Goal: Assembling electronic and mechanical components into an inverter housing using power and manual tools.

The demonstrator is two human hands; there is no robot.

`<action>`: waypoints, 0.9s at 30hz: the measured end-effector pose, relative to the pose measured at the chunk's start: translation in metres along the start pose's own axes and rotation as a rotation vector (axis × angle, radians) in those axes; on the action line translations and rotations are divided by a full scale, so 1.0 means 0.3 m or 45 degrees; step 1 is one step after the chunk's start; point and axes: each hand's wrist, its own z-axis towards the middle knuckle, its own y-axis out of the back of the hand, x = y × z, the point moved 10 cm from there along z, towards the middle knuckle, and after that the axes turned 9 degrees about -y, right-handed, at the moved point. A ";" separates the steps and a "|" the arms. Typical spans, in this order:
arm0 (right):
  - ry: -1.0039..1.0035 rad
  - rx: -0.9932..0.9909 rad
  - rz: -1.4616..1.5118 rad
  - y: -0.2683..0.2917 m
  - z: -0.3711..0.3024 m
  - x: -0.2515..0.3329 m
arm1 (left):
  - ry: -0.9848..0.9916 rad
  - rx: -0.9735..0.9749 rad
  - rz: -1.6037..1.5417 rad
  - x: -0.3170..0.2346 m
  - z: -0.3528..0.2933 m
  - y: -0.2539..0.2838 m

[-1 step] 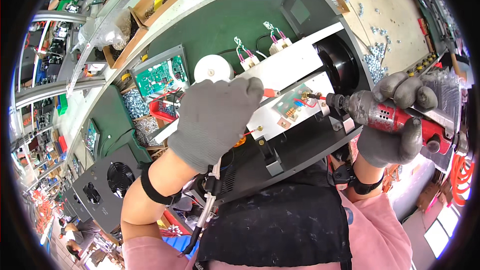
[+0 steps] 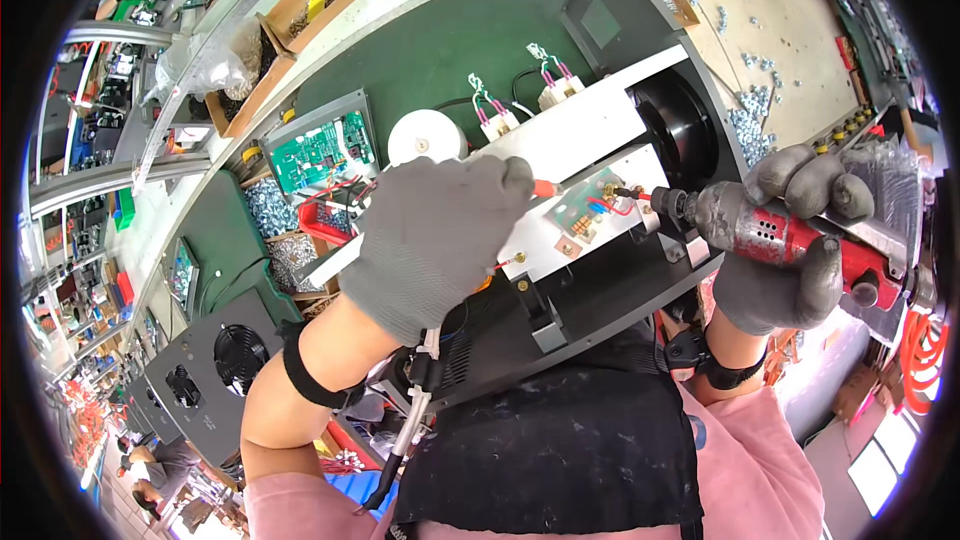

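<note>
My right hand (image 2: 800, 230), in a grey glove, is wrapped round a red and grey pistol-shaped power driver (image 2: 765, 232). The driver lies sideways, its bit (image 2: 632, 194) pointing left to a brass-coloured terminal by the small circuit board (image 2: 588, 208). My gloved left hand (image 2: 435, 235) is closed over the white panel (image 2: 540, 255). From its fingers an orange-red piece (image 2: 545, 188) sticks out to the right; the rest of it is hidden. Both hands are over an open dark grey metal housing (image 2: 590, 310), which has a round black part (image 2: 685, 125) at its right end.
Behind the housing is a green work surface (image 2: 430, 50) with a grey case holding a green circuit board (image 2: 325, 150). Boxes of metal screws (image 2: 270, 205) stand at the left. Loose hardware (image 2: 750, 120) lies at the back right. An orange coiled hose (image 2: 922, 360) hangs at the far right.
My left hand has shifted slightly to the right, and the orange-red piece shows a little less. My right hand and the driver have hardly moved.
</note>
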 end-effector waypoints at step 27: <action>0.052 -0.047 0.106 0.039 -0.006 -0.008 | -0.170 0.103 -0.140 -0.044 0.092 -0.062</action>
